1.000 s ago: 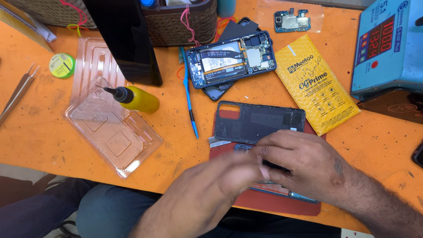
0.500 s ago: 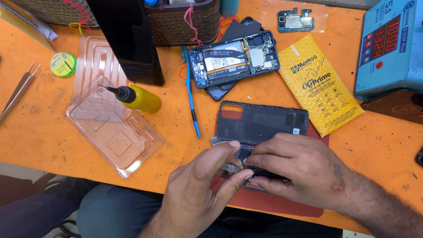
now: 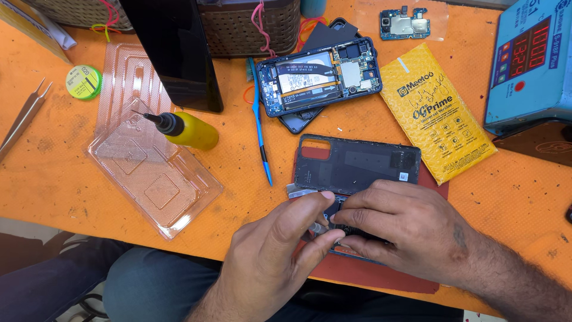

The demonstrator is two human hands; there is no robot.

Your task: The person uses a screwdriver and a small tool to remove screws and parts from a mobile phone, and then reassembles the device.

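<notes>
A head camera looks down on an orange workbench (image 3: pixel 53 167). At about 6 o'clock, both hands meet over a dark phone body (image 3: pixel 351 235) lying on a red mat (image 3: pixel 381 275). The left hand (image 3: pixel 271 253) has its thumb tip pressed onto a small silver strip (image 3: pixel 301 191) at the phone's upper left edge, with a finger curled underneath; how firmly it pinches cannot be told. The right hand (image 3: pixel 405 229) lies flat over the phone, its fingers bent and pressing down on it, hiding most of the device.

Just above the hands, at 12 o'clock from them, rests a black phone back cover (image 3: pixel 357 164), inner side up. Farther up sits an opened blue phone frame (image 3: pixel 319 74) showing its battery and circuit board. A blue pry tool (image 3: pixel 259 128) lies at 10 o'clock from the hands. A yellow padded envelope (image 3: pixel 435 113) lies at 2 o'clock. Well to the left, a yellow squeeze bottle (image 3: pixel 187 130) rests on clear plastic trays (image 3: pixel 152 173).
</notes>
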